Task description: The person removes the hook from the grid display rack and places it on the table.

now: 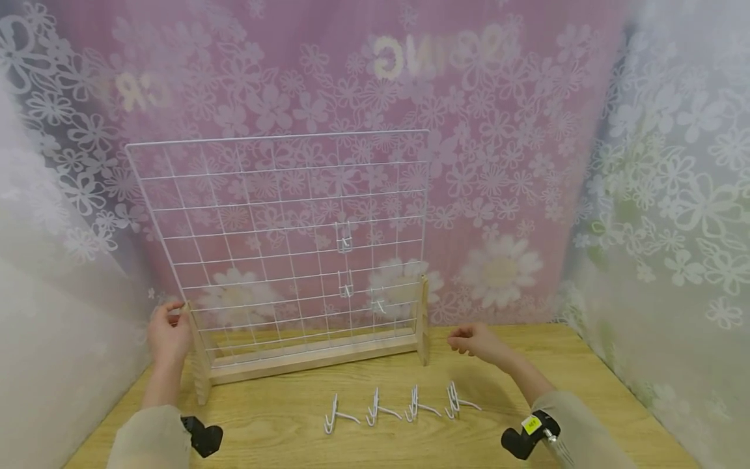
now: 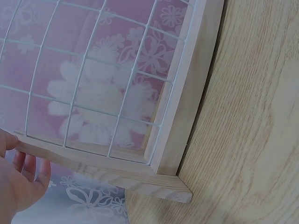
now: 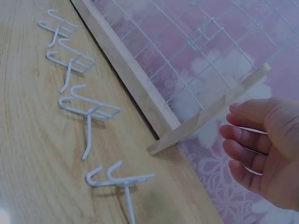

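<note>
A white wire grid panel [image 1: 275,218] stands upright in a pale wooden stand [image 1: 316,359]. At the stand's left post, my left hand [image 1: 170,332] pinches the upper end between thumb and fingers; the left wrist view shows those fingers [image 2: 29,167] bent around the post end. Just right of the other post, my right hand [image 1: 482,343] hovers with loosely bent fingers and holds nothing. Three white wire hooks hang on the grid: an upper hook [image 1: 344,243], a middle hook [image 1: 346,290] and a lower hook [image 1: 379,306].
Several more white hooks lie in a row on the wood-grain table [image 1: 263,430] in front of the stand, the rightmost hook [image 1: 454,400] nearest my right arm. Behind the grid hangs a pink floral curtain [image 1: 498,163]. Pale floral sheets flank both sides.
</note>
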{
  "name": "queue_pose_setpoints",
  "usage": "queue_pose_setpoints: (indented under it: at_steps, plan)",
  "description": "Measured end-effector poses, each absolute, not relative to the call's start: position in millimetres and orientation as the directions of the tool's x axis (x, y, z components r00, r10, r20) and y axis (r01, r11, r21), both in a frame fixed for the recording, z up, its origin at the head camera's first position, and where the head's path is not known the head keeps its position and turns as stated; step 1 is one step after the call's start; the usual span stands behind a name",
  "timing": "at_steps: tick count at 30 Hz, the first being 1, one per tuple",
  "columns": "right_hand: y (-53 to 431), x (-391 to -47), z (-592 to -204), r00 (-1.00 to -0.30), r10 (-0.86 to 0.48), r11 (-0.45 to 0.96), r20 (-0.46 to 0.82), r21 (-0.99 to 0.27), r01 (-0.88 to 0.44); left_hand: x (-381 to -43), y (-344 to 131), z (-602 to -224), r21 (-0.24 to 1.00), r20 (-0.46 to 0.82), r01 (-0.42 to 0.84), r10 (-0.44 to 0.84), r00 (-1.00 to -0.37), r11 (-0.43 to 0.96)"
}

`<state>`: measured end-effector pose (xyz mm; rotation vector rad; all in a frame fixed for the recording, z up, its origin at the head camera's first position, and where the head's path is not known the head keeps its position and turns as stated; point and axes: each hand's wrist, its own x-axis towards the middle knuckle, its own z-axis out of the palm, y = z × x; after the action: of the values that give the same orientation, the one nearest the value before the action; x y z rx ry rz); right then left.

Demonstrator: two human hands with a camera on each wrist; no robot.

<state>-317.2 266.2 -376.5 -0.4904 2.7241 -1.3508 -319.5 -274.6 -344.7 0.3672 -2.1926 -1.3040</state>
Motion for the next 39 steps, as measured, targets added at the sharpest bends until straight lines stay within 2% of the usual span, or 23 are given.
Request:
queue_pose_setpoints:
  at_steps: [16,28,39]
  plan:
    - [228.6,-326.3,-348.2,-0.963,-0.214,0.515,0.162,-0.82,-0.252,-318.5,-272.2,-345.1,0.855,0.356,0.05,-0.514,-0.78,0.516]
    - [205.0,-334.8,-340.0,-0.956,-0.199,0.439,0.217,-0.852,-0.285,-318.8,-273.4,-345.1,0.86,0.342,0.052,-0.498,-0.797,0.507]
    - [187.8,-342.8,-333.1,-0.968,-0.146,0.415,0.204,-0.876,-0.247,-319.7,-274.1,-346.9,0.861,0.35,0.053,-0.512,-0.785,0.506]
